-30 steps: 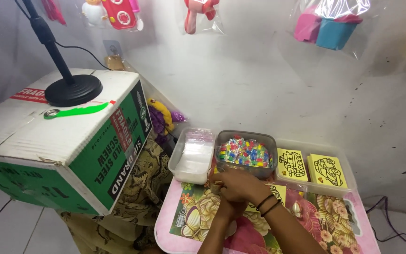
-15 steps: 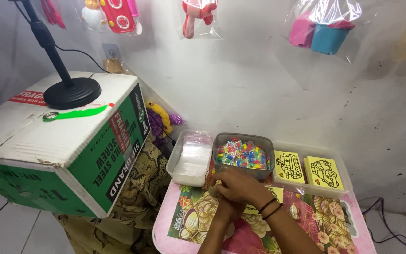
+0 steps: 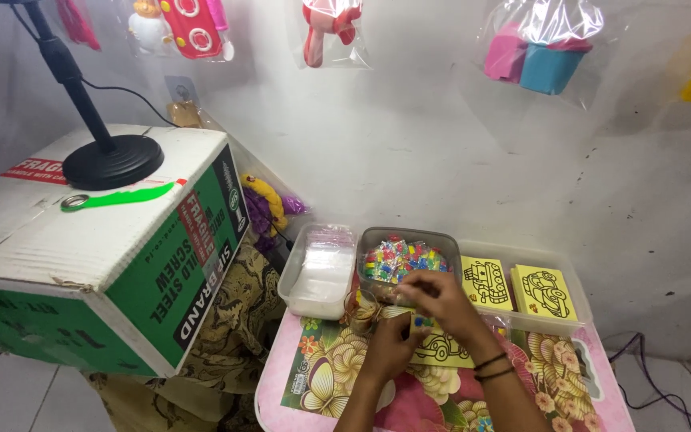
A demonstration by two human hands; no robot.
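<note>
A: So, hands?

B: Left hand [image 3: 389, 346] curled shut under a yellow picture card with a black line-drawn car [image 3: 440, 350], on the small pink floral-topped table [image 3: 281, 376]. Right hand [image 3: 441, 300] above the card, fingers pinched on something small and coloured [image 3: 419, 321]; can't tell what.

A: Surroundings?

B: Just behind the hands, a grey plastic tub of mixed bright packets [image 3: 404, 258]. Left of it, a clear tub of white contents [image 3: 319, 272]. Right of it, a tray with two more yellow cards [image 3: 515, 286]. Green-and-white cardboard box [image 3: 113, 256] far left, black round stand base [image 3: 113, 161] on top.
</note>
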